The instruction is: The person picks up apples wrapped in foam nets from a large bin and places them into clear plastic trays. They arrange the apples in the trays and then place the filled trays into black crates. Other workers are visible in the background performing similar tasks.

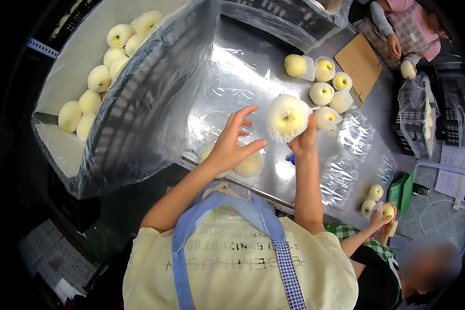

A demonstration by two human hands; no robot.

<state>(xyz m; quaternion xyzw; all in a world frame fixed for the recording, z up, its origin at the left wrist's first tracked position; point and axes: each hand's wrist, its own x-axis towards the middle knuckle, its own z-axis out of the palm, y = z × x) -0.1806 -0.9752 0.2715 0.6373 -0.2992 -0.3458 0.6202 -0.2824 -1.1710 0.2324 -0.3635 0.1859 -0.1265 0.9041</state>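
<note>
My right hand [305, 135] holds up a pale yellow fruit in a white foam net [288, 118], its stem end facing the camera. Apart from it, to the left, my left hand [236, 141] is spread with nothing between its fingers. Beneath my left hand, netted fruits [250, 164] sit in a clear plastic tray by the table's near edge. Farther up lies another clear plastic tray [232, 83]. Several more netted fruits [321, 93] are grouped beyond my right hand; one fruit [295, 65] is only partly inside its net.
A plastic-lined crate [151, 97] of netted fruits stands at left, another crate [279, 23] at the back. Stacked clear trays [339, 178] and a cardboard sheet [358, 66] lie on the metal table's right side. Co-workers handle fruit at upper right [407, 35] and lower right [379, 248].
</note>
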